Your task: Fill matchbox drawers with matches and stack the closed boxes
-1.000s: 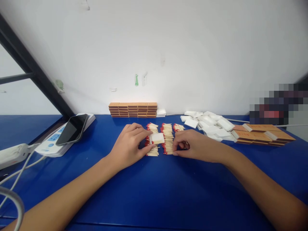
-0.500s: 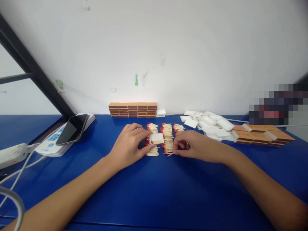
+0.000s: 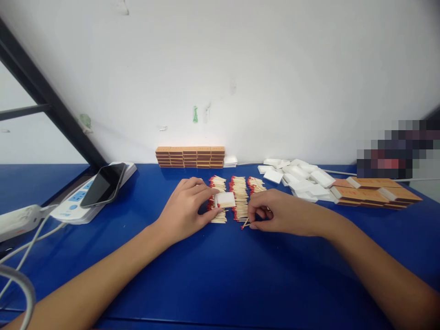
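Across a blue table [image 3: 275,275], your left hand [image 3: 187,204], thumb and forefinger parted to its width, grips the nine-o'clock end of a tray; your right hand [image 3: 275,211], at one o'clock, curls nearly closed. Over the leftmost row of matches [image 3: 217,217], straight ahead at twelve, is that white matchbox tray [image 3: 225,196]: probably light, thin card, easily crushed, best held by its end walls. Smallest are the matchsticks [image 3: 245,224] in your right pinch, red heads toward eight, number unclear; likely stiff but snappable, best taken mid-shaft.
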A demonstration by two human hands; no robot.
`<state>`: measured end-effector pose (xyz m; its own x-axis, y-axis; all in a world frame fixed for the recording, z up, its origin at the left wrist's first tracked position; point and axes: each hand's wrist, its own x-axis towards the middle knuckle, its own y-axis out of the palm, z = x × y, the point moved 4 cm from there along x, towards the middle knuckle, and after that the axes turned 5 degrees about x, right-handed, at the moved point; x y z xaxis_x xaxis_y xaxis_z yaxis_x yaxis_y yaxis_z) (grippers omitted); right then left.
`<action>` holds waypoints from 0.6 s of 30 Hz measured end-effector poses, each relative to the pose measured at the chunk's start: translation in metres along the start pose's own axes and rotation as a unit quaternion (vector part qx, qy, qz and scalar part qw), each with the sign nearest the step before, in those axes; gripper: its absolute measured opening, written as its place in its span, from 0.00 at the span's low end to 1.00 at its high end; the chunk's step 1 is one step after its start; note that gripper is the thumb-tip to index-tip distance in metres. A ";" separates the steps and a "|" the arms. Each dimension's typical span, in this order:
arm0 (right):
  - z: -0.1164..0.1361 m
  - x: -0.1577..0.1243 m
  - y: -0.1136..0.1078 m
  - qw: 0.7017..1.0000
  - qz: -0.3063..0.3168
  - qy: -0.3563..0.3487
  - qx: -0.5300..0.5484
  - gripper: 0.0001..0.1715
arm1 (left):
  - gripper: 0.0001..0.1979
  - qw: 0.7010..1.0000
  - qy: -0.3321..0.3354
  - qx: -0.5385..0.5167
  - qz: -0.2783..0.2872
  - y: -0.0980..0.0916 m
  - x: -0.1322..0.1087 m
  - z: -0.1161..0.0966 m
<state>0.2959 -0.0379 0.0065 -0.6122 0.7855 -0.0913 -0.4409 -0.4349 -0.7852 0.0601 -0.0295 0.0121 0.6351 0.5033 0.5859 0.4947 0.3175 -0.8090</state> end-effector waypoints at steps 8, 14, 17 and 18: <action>-0.001 0.002 0.002 1.000 0.006 -0.012 -0.002 0.04 | 0.17 1.000 -0.001 -0.005 0.009 0.001 -0.001 0.001; -0.003 0.003 0.004 1.000 0.000 0.006 0.016 0.03 | 0.16 1.000 0.003 -0.006 0.005 0.000 0.000 0.000; -0.004 0.003 0.005 1.000 0.008 0.021 0.016 0.05 | 0.16 1.000 0.004 -0.005 0.006 0.000 0.000 -0.001; -0.005 0.003 0.006 0.999 0.010 0.025 0.017 0.05 | 0.16 1.000 0.004 -0.005 0.006 0.000 0.000 -0.001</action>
<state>0.2949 -0.0361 -0.0013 -0.5881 0.7968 -0.1386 -0.4507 -0.4651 -0.7619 0.0607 -0.0304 0.0122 0.6451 0.5009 0.5770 0.4929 0.3042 -0.8152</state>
